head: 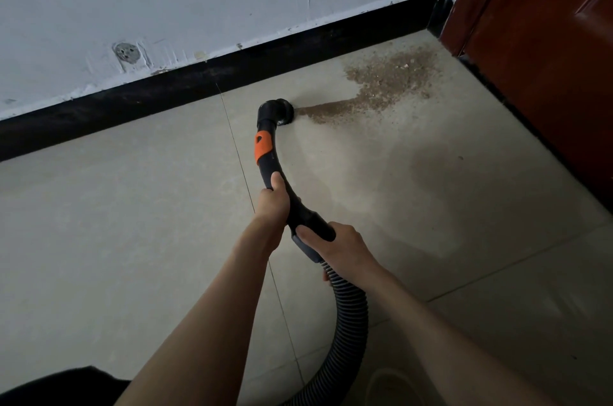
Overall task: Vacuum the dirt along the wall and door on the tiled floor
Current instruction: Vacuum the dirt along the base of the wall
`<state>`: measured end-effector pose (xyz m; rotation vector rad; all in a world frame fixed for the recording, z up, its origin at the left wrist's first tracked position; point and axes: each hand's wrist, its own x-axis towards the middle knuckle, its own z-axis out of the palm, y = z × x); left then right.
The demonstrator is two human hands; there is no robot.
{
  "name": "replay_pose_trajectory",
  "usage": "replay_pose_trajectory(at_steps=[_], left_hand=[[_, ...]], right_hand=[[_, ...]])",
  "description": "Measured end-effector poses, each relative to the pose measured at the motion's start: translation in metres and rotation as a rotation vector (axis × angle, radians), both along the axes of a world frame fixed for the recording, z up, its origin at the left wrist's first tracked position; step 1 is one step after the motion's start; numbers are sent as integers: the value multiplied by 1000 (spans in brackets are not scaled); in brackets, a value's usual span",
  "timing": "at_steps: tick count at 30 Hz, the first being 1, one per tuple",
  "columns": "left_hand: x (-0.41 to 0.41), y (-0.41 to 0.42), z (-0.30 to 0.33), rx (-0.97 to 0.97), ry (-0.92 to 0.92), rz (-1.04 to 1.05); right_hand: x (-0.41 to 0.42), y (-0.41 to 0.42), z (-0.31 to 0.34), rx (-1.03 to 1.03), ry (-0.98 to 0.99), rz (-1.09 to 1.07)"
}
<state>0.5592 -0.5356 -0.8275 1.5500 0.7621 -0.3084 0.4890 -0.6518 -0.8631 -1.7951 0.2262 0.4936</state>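
Two bare forearms, hands (275, 203) without sleeves.

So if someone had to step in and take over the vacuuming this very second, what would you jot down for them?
Left hand: grips the curved black handle tube, further forward.
Right hand: grips the rear of the handle, where the ribbed hose joins.
Nozzle: down at the floor, its mouth at the near tip of the dirt trail.
Dirt: brown patch on the tiles, in the corner between the black skirting and the red-brown door.
Done: tiles near the hands look free of dirt.
Left: the trail and the whole patch up to the door.
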Motion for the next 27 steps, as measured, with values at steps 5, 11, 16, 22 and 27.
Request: replay_pose_trajectory(at_steps=[5,11,16,22,27], left_hand=[[2,-5,2,13,-12,-32],[5,-11,6,7,-13,-66],[7,-19,7,-19,-13,-117],[12,-31,6,-8,-8,-164],[18,-44,5,29,-20,-244]], right_hand=[[-2,-2,-2,-36,-9,-26],[-3,-4,4,-62,-9,-50],[-5,-9,7,-59,8,-92],[-7,-18,10,-21,26,-142],[-4,-25,9,-25,39,-179]])
